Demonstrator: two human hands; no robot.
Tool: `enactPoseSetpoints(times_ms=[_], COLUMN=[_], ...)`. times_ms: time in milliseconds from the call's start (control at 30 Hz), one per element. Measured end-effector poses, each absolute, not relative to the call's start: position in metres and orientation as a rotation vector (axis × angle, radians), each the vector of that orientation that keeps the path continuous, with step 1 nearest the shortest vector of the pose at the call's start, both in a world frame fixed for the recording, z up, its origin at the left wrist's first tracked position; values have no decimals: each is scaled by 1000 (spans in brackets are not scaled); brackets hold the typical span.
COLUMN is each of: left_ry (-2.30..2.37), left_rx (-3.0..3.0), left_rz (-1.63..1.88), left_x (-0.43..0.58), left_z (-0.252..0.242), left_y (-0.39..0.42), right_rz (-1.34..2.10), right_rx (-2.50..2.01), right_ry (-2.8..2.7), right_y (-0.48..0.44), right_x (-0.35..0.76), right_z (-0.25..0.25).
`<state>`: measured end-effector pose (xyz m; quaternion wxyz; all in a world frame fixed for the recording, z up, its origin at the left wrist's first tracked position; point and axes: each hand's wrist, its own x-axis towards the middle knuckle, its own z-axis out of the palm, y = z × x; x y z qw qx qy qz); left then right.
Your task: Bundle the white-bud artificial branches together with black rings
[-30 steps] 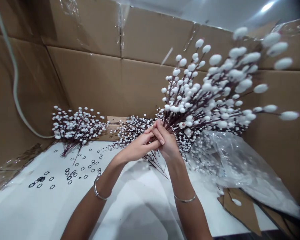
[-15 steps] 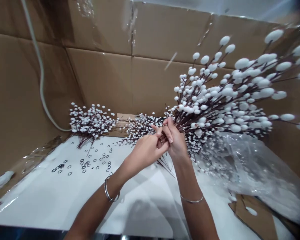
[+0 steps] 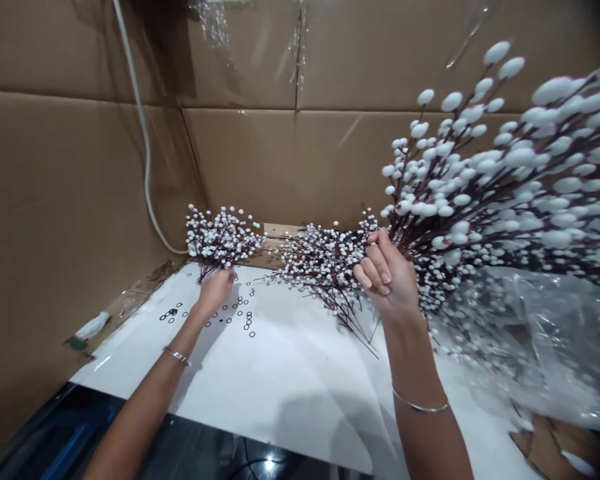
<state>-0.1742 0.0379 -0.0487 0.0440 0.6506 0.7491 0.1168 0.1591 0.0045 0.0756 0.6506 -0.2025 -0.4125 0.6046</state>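
Brown cardboard walls (image 3: 240,160) rise behind and to the left of a white work surface (image 3: 290,373), which slopes across the view. Largest of the things at hand is the held bunch (image 3: 520,158), a spray of dark reddish-brown stems tipped with white oval buds, spreading up and out toward the upper right. Below it, at the right, lies a clear plastic bag (image 3: 570,333), crumpled and shiny. A loose heap of similar stems (image 3: 325,257) lies along the back in the middle, with bare ends pointing toward the near edge. Smaller, the left bunch (image 3: 223,233) rests at the back left, next to the lower end of a white cable (image 3: 139,103).

The right hand (image 3: 390,273) is curled closed around the lower stems of the held bunch, well off to the right of the left bunch. The left hand (image 3: 217,291) reaches to the white surface at the foot of the left bunch, fingertips down; whether they pinch anything I cannot tell. Thin silver bangles sit on the left wrist (image 3: 177,355) and right wrist (image 3: 420,407). Smallest are the black rings (image 3: 173,313), scattered around the left hand, a few overlapping in a dark clump
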Motion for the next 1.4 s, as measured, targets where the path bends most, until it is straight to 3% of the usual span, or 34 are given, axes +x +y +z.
enactPoseSetpoints(times_ms=[400, 667, 967, 1067, 1200, 1400], left_ry=[2375, 2178, 1986, 1707, 1522, 1458], left_rx=[2102, 2191, 2156, 1946, 1961, 2228], left_rz=[-26, 34, 651, 1160, 1521, 1722], left_x=[-168, -180, -167, -131, -73, -24], left_z=[-79, -76, -40, -20, 15, 40], left_y=[87, 97, 68, 48, 22, 17], right_rz=[1467, 1495, 1542, 1585, 1613, 1523], right_rx=[-420, -412, -414, -450, -496, -485], right_ry=[-1003, -1010, -1013, -1050, -1100, -1148], right_y=[7, 7, 14, 19, 19, 17], right_x=[148, 146, 135, 123, 102, 96], right_z=[67, 65, 55, 44, 30, 29])
